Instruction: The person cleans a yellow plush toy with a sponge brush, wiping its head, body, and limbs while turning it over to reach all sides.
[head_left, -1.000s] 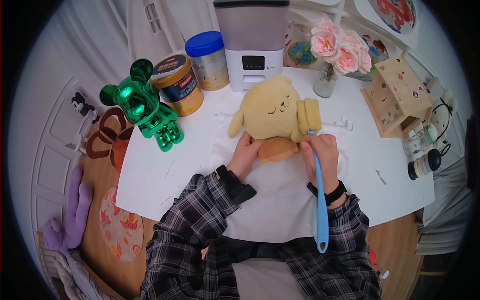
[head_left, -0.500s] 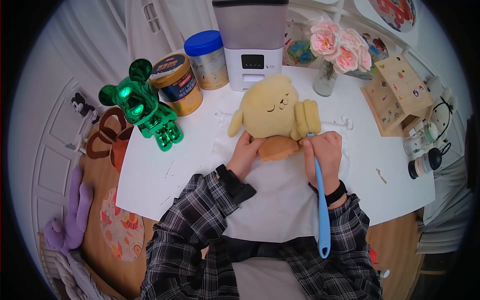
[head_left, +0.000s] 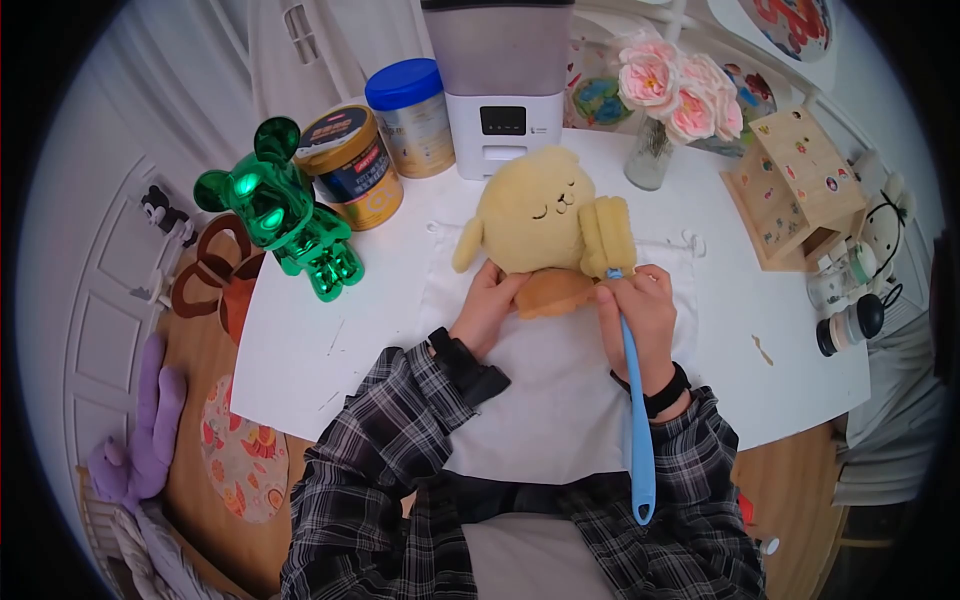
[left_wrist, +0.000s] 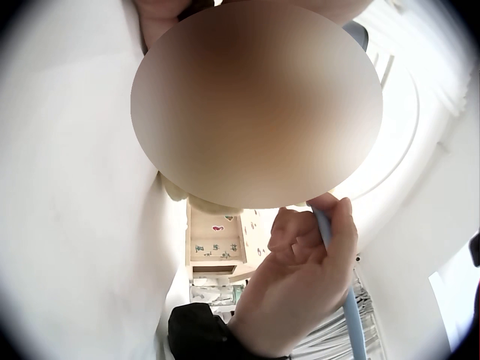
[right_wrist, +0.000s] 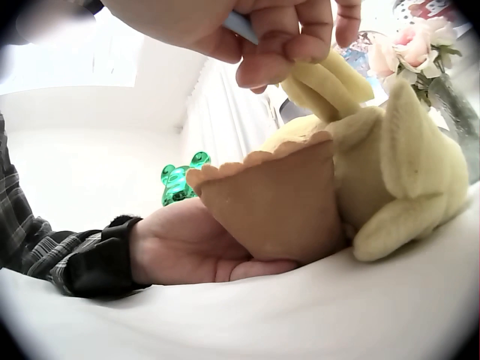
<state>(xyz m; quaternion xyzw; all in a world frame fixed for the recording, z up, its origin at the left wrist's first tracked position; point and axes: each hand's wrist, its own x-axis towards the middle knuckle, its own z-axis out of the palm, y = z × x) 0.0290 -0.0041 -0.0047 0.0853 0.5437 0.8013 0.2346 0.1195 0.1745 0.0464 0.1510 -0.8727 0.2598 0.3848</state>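
A yellow plush toy (head_left: 535,215) with a stitched sleeping face leans back on a white cloth (head_left: 550,420), its scalloped tan base (right_wrist: 274,202) towards me. My left hand (head_left: 487,308) holds it low on the left side, fingers tucked under the base in the right wrist view. My right hand (head_left: 640,325) grips the light blue handle (head_left: 640,430) of a long-handled brush near its top. The brush's soft yellow, folded head (head_left: 607,235) lies against the toy's right side. In the left wrist view a blurred oval hides most of the toy.
Behind the toy stands a white dispenser (head_left: 505,125), with two cans, one gold-lidded (head_left: 350,165) and one blue-lidded (head_left: 410,115), on its left. A shiny green bear figure (head_left: 285,210) is left. Pink flowers in a glass vase (head_left: 650,160) and a wooden house (head_left: 795,195) stand right.
The brush head has slid slightly left and towards me along the toy's side, and the handle's end has come nearer. My left hand keeps its place on the toy.
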